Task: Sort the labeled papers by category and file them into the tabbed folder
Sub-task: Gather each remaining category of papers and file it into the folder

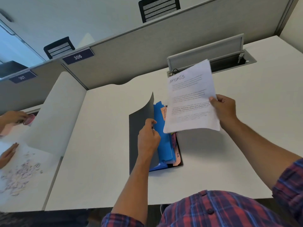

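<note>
A tabbed folder [138,128] with a dark grey cover lies open on the white desk [101,145], showing blue dividers [161,128] and pink tabs; one tab [164,113] reads "Sports", another [177,155] "HR". My left hand [148,136] pinches the edge of a blue divider, beside the raised grey cover. My right hand [223,108] holds a white printed sheet [191,99] by its right edge, above the folder's right side. "Sports" is handwritten at the sheet's top. The sheet hides part of the folder.
An open cable hatch [229,61] with a raised lid sits at the desk's back right. A white divider panel [54,115] stands on the left; beyond it another person's hands [9,136] work over scattered small pieces [21,174]. Grey partitions run along the back.
</note>
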Demonstrator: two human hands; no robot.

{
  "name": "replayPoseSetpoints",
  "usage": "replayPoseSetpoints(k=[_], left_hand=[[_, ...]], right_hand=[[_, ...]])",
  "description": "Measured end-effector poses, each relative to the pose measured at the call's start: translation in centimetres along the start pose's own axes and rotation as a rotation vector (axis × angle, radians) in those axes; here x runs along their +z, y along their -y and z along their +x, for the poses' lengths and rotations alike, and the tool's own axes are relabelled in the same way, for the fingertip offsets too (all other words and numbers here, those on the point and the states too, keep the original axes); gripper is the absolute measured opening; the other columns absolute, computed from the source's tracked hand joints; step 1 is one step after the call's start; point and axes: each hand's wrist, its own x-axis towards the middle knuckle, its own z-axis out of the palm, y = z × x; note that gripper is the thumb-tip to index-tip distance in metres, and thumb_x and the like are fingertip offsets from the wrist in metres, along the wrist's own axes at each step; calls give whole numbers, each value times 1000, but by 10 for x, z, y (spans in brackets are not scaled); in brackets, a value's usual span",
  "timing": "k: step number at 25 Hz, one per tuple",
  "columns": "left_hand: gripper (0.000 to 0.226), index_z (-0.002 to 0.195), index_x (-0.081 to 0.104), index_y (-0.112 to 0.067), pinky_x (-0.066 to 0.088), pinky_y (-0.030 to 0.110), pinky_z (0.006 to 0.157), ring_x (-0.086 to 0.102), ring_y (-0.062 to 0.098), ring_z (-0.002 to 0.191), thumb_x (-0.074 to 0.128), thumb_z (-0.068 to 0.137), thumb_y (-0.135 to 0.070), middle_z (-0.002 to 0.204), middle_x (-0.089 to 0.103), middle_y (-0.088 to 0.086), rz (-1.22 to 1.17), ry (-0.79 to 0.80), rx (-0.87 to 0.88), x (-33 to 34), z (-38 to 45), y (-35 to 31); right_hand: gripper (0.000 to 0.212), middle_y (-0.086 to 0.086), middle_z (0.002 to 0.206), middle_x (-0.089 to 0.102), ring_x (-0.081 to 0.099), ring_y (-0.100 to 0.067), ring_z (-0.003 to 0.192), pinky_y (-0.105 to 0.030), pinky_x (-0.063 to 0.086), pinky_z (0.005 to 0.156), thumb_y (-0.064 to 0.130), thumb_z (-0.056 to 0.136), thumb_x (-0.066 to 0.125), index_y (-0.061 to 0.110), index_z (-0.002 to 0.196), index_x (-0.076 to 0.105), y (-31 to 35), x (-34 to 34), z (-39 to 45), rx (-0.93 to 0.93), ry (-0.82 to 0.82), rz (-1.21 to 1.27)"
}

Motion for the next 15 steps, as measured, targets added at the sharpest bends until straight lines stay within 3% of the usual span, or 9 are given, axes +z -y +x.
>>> replayPoseSetpoints(k=[4, 7, 10, 15], left_hand=[[35, 114, 45, -31, 38, 16, 51, 57, 6, 61, 46, 90, -5, 98, 66, -4, -9, 0, 14, 0, 0, 0], [34, 115, 45, -28, 40, 15, 53, 61, 5, 70, 47, 91, -4, 107, 64, -9, -12, -19, 27, -2, 0, 0], [35, 116, 44, -28, 44, 15, 56, 62, 4, 75, 48, 91, -3, 109, 61, -11, -25, -48, 35, -5, -1, 1], [35, 117, 44, -29, 41, 11, 56, 61, 2, 72, 51, 92, -5, 104, 59, -13, -37, -74, 38, -3, -3, 2]], right_hand=[[18, 20, 80, 74, 67, 1, 69, -20, 55, 67, 23, 94, 65, 33, 81, 74, 10, 4, -6, -30, -30, 44], [14, 17, 81, 74, 65, 5, 65, -15, 53, 59, 23, 94, 66, 30, 87, 76, 10, 17, -14, -88, 105, -67], [15, 15, 84, 74, 65, 4, 66, -20, 51, 63, 23, 94, 65, 25, 101, 78, 5, 29, -23, -117, 224, -237], [17, 17, 82, 75, 70, -4, 72, -26, 56, 66, 25, 95, 64, 24, 102, 79, 5, 46, -40, -135, 333, -296]])
